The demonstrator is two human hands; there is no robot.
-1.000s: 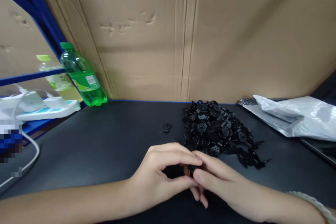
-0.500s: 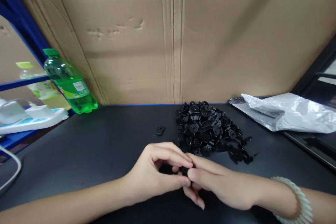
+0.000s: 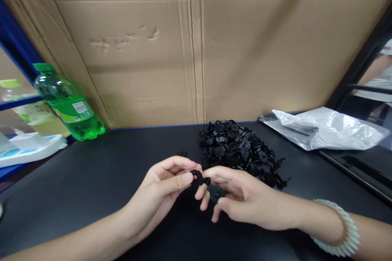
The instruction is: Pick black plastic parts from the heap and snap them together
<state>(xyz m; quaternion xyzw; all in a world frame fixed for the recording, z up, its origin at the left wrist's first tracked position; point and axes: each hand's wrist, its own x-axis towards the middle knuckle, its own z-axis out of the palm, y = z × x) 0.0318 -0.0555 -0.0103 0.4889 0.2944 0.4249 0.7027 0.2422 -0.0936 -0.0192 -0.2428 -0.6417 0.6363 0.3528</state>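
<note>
Between both hands, low in the middle of the head view, is a small black plastic part (image 3: 216, 193) with a flat wide end and a curved, ring-like end. My left hand (image 3: 167, 185) pinches the curved end between thumb and fingers. The wide end is held at its edge by the thumb and fingers of my right hand (image 3: 249, 195); some right fingers hang loose below. Whether it is one hinged piece or two joined pieces I cannot tell. Just beyond the hands lies a heap of similar black plastic parts (image 3: 231, 142). A single black part (image 3: 182, 153) lies left of the heap.
A cardboard wall (image 3: 147, 61) closes off the back of the black table (image 3: 92, 179). At left are a green bottle (image 3: 73, 108), a paler bottle (image 3: 32, 110) and a power strip (image 3: 39, 149). A silvery plastic bag (image 3: 333, 128) lies at right; a person's arm (image 3: 375, 69) shows beyond.
My hands have moved slightly apart and turned, so the black part between them now shows. The view has shifted a little to the right.
</note>
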